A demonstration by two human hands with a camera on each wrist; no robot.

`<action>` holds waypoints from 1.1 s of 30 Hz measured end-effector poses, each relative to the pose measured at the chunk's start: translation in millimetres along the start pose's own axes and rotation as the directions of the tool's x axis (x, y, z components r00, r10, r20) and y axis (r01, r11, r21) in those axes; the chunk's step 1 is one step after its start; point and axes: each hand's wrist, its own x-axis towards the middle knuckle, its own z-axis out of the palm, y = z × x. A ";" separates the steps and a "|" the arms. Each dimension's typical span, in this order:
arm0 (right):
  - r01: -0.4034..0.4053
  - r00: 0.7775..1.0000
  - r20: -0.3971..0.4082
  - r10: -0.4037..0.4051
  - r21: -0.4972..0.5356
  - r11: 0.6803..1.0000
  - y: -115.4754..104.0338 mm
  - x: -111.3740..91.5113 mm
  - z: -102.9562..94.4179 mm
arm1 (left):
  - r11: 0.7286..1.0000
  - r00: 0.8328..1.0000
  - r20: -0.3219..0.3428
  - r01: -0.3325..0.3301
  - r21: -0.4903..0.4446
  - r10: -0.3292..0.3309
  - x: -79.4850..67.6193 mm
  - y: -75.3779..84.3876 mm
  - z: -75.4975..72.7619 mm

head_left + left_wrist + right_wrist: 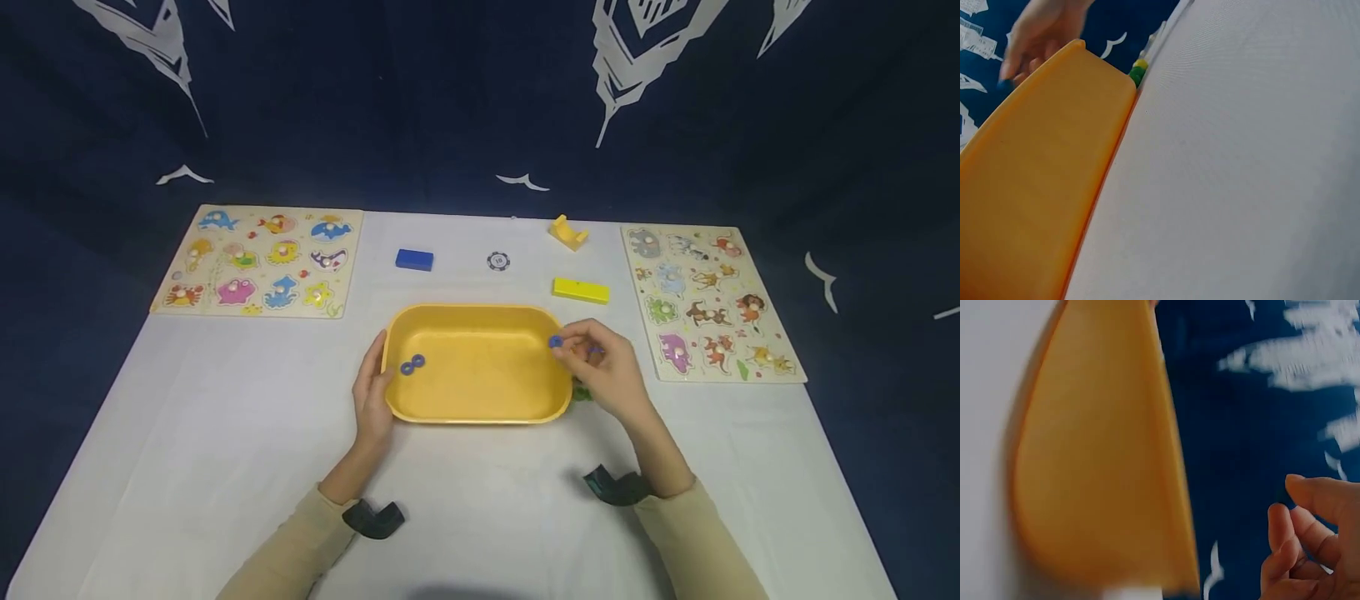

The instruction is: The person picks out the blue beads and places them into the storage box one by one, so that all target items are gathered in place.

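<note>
A yellow tray (480, 408) sits in the middle of the white table. My left hand (372, 400) grips its left side, thumb at the rim and fingers along the outer wall. Inside the tray, toward the left, two small blue rings (407, 368) lie side by side. Over the tray's right edge my right hand (611, 371) pinches another small blue ring (555, 342) between thumb and fingertip. More blue shows among its other fingers, mostly hidden. In the right wrist view, that pinched ring (1286, 499) appears dark between the fingertips, beside the tray (1097, 450).
Behind the tray are a blue block (415, 260), a poker chip (498, 262), a yellow block (581, 290) and a yellow notched block (568, 232). Animal puzzle boards stand left (255, 262) and right (708, 304). A green piece (582, 392) is partly hidden below the right hand.
</note>
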 end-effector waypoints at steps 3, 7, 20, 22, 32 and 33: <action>0.004 0.993 0.119 0.002 -0.051 0.999 -25.5 19.5 28.8 | 1.000 1.000 0.009 -0.003 -0.006 0.003 0.9 -1.1 -0.4; -0.039 0.963 0.259 0.068 -0.114 0.993 -36.3 37.7 72.1 | 1.000 1.000 0.013 -0.005 0.003 0.005 1.4 -2.3 -0.6; -0.114 0.852 0.448 0.272 -0.348 0.931 -26.9 50.4 145.2 | 0.999 1.000 0.008 -0.010 0.032 0.010 -0.9 1.9 1.0; -0.098 0.862 0.444 0.245 -0.328 0.940 -26.1 50.6 147.5 | 0.999 1.000 0.008 -0.015 0.039 0.014 -0.6 3.3 1.2; -0.061 0.919 0.375 0.124 -0.175 0.983 -29.9 43.0 129.3 | 1.000 1.000 0.010 -0.022 0.017 0.022 1.3 -7.2 -2.6; -0.041 0.932 0.352 0.090 -0.146 0.988 -31.8 40.4 123.5 | 1.000 1.000 0.009 -0.021 0.012 0.020 1.7 -10.2 -3.8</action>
